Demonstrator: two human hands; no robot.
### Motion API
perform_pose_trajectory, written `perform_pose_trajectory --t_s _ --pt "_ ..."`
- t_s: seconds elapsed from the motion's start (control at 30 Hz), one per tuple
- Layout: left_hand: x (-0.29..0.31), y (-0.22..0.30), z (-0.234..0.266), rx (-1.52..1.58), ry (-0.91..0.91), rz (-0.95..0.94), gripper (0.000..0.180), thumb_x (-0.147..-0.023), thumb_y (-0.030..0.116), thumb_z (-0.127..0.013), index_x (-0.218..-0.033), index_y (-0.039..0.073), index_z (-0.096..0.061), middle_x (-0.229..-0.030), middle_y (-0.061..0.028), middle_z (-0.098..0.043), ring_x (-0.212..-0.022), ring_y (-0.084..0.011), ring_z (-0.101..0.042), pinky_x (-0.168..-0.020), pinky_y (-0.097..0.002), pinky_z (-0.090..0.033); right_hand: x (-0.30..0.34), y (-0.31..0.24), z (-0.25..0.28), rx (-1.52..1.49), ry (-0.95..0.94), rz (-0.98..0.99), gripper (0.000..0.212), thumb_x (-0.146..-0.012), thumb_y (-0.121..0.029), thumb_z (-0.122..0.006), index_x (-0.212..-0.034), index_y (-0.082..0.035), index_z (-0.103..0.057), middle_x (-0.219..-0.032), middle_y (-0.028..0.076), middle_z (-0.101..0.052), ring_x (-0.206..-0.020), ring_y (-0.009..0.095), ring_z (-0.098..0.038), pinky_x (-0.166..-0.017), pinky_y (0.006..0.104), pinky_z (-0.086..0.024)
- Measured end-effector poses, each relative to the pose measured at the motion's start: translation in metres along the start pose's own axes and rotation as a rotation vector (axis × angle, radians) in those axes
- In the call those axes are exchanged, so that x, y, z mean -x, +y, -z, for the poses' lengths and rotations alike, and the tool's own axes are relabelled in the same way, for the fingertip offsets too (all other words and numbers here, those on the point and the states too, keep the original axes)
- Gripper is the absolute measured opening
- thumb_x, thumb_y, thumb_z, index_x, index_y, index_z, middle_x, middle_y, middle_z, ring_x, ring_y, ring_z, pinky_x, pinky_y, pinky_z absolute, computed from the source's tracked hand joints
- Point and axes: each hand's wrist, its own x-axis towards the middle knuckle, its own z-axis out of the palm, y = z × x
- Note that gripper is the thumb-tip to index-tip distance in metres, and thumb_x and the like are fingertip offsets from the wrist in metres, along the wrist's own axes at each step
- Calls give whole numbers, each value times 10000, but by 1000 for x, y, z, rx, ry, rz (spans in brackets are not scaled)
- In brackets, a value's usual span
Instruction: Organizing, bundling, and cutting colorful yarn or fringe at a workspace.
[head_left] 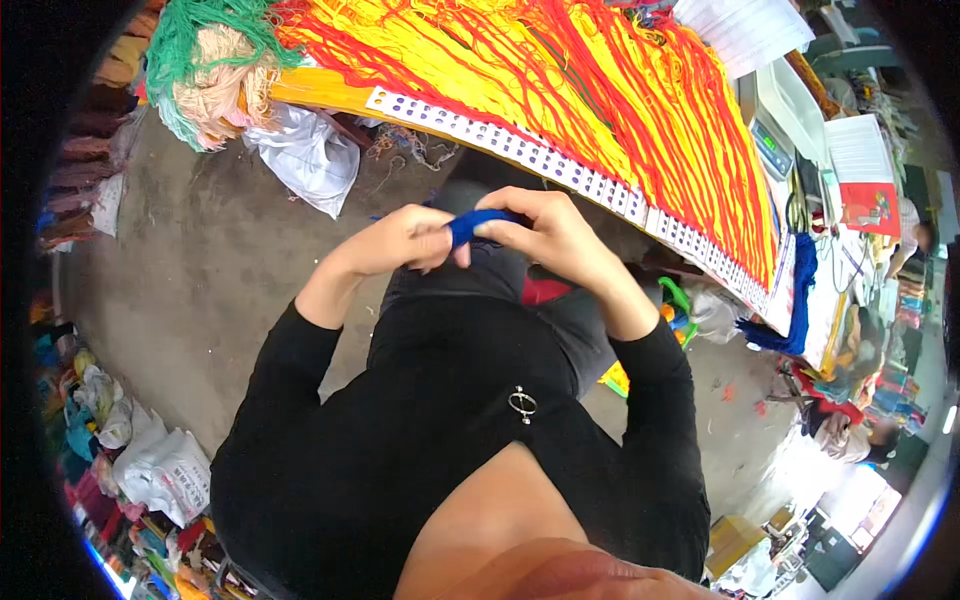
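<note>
A small bundle of blue yarn is held between my two hands, above my lap and just short of the table edge. My left hand is closed round its left end, the fingers a little blurred. On the other end, my right hand pinches the yarn between thumb and fingers. Beyond my hands, rows of red and yellow yarn lie across the table. Along the table's near edge runs a white strip with dark holes.
Green and beige yarn hangs off the table's left end, above a white sack. At right are a digital scale, papers and a blue yarn hank. White bags lie lower left. Other people sit far right.
</note>
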Motion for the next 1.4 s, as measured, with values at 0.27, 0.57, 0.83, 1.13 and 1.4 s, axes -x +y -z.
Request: perform_pose_trajectory --t_s 0.27,0.57,0.83,1.13,1.4 --pt "60 -13 42 714 253 -193 380 -921 329 -493 -846 -39 -556 -442 72 -304 -377 -30 -251 -385 -198 -196 -44 93 114 814 -25 -114 227 -840 -254 -572 -990 -90 -621 -877 137 -628 -840 303 -606 -701 376 -476" --pt "55 -18 47 789 401 -224 353 -960 255 -420 -970 -63 -572 -428 75 -269 -361 -25 -218 -369 -181 -201 -275 79 151 1083 10 511 385 -844 -290 -549 -1171 -90 -518 -1112 153 -582 -968 282 -587 -804 378 -474" --pt "66 -32 65 863 572 -175 389 -978 251 -353 -1146 -68 -496 -437 80 -237 -358 -24 -209 -367 -189 -187 -325 -23 173 1169 -268 561 231 -800 -224 -545 -885 -15 -597 -807 187 -612 -789 352 -593 -689 404 -474" --pt "60 -37 73 1012 516 -209 472 -965 259 -350 -1289 -84 -347 -456 60 -252 -377 -33 -233 -393 -193 -210 -206 82 85 633 -1090 -643 204 -827 -136 -495 -981 -91 -621 -822 40 -652 -753 151 -632 -631 311 -496" --pt "74 -35 72 999 504 -244 489 -961 273 -353 -1290 -88 -343 -455 50 -275 -378 -43 -248 -396 -198 -214 -281 12 113 613 78 208 371 -754 -328 -627 -970 -28 -587 -903 205 -602 -866 241 -606 -751 421 -456"
